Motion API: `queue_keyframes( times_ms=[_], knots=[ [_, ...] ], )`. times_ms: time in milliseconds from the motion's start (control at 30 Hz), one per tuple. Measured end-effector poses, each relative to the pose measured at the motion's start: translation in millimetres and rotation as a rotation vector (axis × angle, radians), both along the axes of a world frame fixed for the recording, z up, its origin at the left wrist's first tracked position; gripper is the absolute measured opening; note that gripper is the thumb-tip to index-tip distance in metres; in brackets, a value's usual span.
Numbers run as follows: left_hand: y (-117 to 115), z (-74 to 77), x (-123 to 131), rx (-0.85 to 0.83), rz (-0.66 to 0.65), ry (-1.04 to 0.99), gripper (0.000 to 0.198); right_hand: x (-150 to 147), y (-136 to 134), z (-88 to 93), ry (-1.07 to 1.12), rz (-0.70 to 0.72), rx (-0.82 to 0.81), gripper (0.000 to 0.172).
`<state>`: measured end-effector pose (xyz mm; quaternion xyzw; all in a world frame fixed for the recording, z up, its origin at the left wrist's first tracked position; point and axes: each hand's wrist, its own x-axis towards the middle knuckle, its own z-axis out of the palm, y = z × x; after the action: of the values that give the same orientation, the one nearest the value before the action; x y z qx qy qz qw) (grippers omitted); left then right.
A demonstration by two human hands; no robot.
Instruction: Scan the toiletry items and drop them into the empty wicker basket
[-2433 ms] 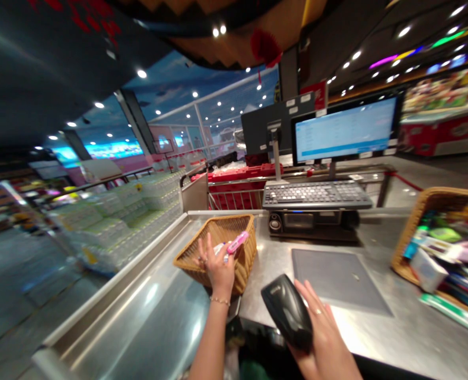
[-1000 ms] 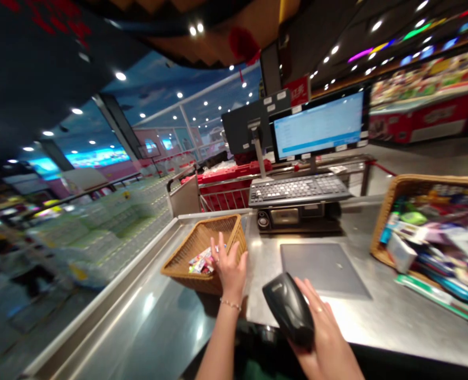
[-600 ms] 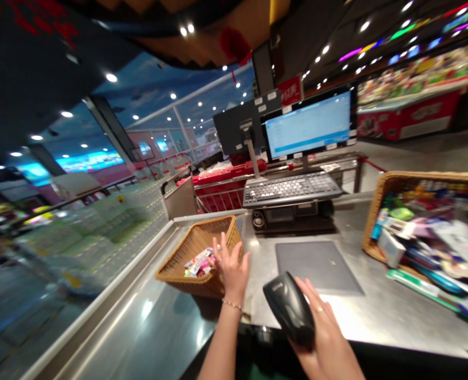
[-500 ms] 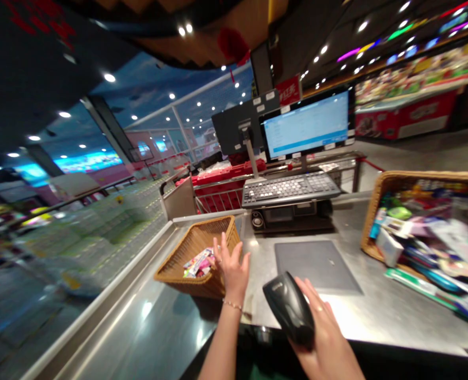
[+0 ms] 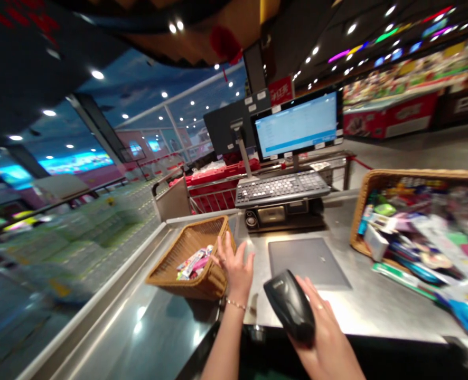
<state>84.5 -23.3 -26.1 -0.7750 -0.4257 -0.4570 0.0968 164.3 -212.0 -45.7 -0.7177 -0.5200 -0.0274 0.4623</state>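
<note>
My left hand (image 5: 236, 266) is raised with its fingers spread, holding nothing, at the right rim of a small wicker basket (image 5: 166, 269). Several small colourful packets (image 5: 195, 263) lie inside that basket. My right hand (image 5: 324, 322) is wrapped round a black handheld scanner (image 5: 289, 306), whose head points up and to the left. Behind the scanner, a flat grey pad (image 5: 307, 263) lies on the metal counter (image 5: 376, 311).
A big wicker basket (image 5: 358, 216) full of mixed packaged goods is at the right, with more packages in front of it. Beyond the pad are a keyboard (image 5: 281, 188) on a stand and a lit monitor (image 5: 297, 126). Red shopping carts (image 5: 214, 192) stand behind the counter.
The baskets, monitor and counter have shifted slightly left in the view. My left hand has moved a little to the right relative to the small basket. The scanner remains in my right hand.
</note>
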Motion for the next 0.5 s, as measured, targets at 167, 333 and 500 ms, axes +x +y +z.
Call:
queue_keyframes(
  times_ms=[167,333,500],
  knots=[
    [-6,1.6,9,-0.006,-0.034,-0.009,0.02,4,-3,-3.4,0.009,-0.015,-0.013,0.059],
    [-10,2.0,15,-0.014,-0.049,-0.001,0.02,8,-5,-3.6,0.027,-0.014,-0.019,0.061],
    [-13,2.7,20,-0.021,-0.062,0.016,0.019,11,-7,-1.8,0.066,-0.014,-0.002,0.061]
  ],
)
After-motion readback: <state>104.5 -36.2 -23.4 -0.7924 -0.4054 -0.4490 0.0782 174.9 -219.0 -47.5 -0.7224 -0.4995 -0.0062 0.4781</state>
